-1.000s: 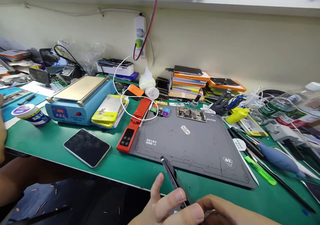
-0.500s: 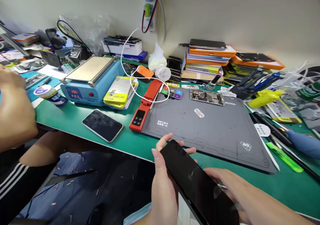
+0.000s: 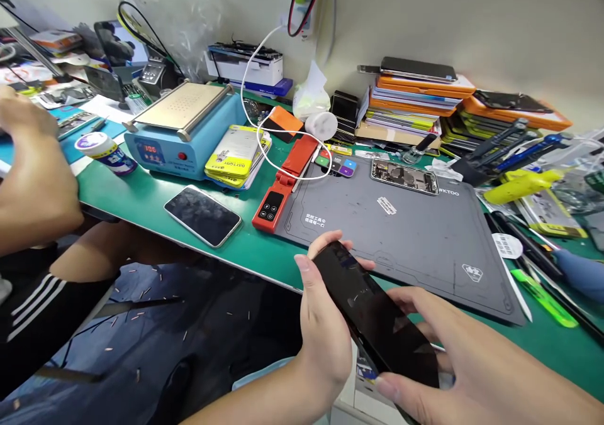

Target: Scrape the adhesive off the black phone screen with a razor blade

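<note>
A black smartphone [image 3: 372, 312] with a dark, glossy screen is held tilted over the front edge of the bench. My left hand [image 3: 325, 324] is wrapped round its upper end, thumb along the side and fingertips behind. At the lower end my right hand [image 3: 438, 349] grips it, thumb on the near side and fingers on the far side. Just beyond lies a grey work mat [image 3: 415, 236] with an opened phone body [image 3: 404, 176] and a small white label [image 3: 387, 205] on it. Another smartphone [image 3: 202, 215] lies face up on the green bench to the left.
A blue heating plate machine [image 3: 184, 154], yellow battery packs [image 3: 231, 154] and a red folding device [image 3: 268, 210] stand left of centre. Stacked orange boxes [image 3: 419, 88] line the wall. Tools and a green cutter [image 3: 542, 297] lie right. Another person's arm [image 3: 38, 173] is at far left.
My right hand has shifted along the phone, and its thumb now shows on the near side. The phone has moved slightly up in view. The camera view has shifted a little.
</note>
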Tool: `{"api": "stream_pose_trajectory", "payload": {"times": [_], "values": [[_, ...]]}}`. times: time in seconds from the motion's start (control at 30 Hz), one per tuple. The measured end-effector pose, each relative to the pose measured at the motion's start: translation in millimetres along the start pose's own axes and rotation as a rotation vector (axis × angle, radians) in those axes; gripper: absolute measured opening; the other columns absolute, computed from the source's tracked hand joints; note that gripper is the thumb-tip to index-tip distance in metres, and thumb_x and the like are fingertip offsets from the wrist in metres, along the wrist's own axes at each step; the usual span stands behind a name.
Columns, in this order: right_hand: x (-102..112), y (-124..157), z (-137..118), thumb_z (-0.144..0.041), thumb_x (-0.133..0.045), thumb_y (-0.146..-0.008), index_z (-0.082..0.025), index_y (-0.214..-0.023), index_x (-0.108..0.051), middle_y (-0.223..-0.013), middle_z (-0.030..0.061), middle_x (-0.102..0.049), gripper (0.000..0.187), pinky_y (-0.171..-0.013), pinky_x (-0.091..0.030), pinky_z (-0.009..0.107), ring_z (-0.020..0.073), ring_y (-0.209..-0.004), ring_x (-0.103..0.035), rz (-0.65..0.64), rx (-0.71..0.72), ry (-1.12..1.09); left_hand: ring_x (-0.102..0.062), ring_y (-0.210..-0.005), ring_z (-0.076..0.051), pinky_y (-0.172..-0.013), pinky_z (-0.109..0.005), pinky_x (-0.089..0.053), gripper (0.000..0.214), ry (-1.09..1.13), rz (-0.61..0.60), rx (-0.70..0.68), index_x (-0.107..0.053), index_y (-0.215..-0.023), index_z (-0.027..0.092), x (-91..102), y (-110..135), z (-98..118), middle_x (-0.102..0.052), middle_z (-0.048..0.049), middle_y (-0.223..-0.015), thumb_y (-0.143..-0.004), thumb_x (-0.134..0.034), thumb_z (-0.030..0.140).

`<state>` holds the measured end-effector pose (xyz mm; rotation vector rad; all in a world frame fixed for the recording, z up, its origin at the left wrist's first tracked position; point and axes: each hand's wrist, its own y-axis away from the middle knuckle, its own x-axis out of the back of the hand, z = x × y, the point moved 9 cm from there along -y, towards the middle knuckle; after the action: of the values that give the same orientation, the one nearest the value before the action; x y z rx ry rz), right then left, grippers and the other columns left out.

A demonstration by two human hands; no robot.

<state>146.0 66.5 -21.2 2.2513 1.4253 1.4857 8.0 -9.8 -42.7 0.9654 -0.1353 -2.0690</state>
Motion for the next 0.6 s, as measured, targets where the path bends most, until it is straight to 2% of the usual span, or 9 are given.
{"api": "stream_pose_trajectory", "payload": {"times": [0.1,0.23,0.47,0.6], "values": [[-2.5,-1.9,-2.5,-0.061,-0.080,-0.077,-0.031,-0.132,-0.056,-0.120,0.0076,-0.072,0.067,-0.077,-0.065,0.039,0.0335,-0.102,-0.072,-0.078,-0.051,0.063,-0.073,-0.091,-0.021,-0.080,-0.032,-0.060,0.075,0.013,0.000,0.003,-0.060,-0.134,0.025,0.8,0.4,-1.4,-0.073,-0.0100,-0.115,-0.098,-0.021,0.078],[-2.1,-4.2,-9.4,-0.056,-0.078,-0.075,-0.029,-0.130,-0.057,-0.123,0.0093,-0.070,0.065,-0.080,-0.064,0.042,0.0349,-0.106,-0.070,-0.088,-0.021,0.056,-0.074,-0.091,-0.021,-0.079,-0.030,-0.060,0.076,0.015,-0.003,0.000,-0.060,-0.134,0.025,1.7,1.1,-3.5,-0.074,-0.0094,-0.111,-0.098,-0.019,0.078],[5.7,-1.5,-5.8,-0.061,-0.082,-0.068,-0.028,-0.130,-0.057,-0.118,0.0097,-0.071,0.074,-0.074,-0.064,0.045,0.0357,-0.097,-0.072,-0.011,-0.035,0.158,-0.075,-0.098,-0.022,-0.084,-0.030,-0.061,0.072,0.149,0.007,-0.009,-0.065,-0.132,0.026,2.9,1.9,-2.8,-0.072,-0.0092,-0.117,-0.098,-0.028,0.077],[4.3,6.3,-5.8,-0.054,-0.086,-0.071,-0.032,-0.129,-0.059,-0.124,0.0064,-0.069,0.068,-0.072,-0.061,0.039,0.0373,-0.103,-0.071,0.082,0.104,0.128,-0.073,-0.107,-0.027,-0.090,-0.037,-0.060,0.067,0.418,-0.062,0.055,-0.066,-0.135,0.027,-2.4,5.3,-2.5,-0.068,-0.0103,-0.128,-0.096,-0.040,0.076]]}}
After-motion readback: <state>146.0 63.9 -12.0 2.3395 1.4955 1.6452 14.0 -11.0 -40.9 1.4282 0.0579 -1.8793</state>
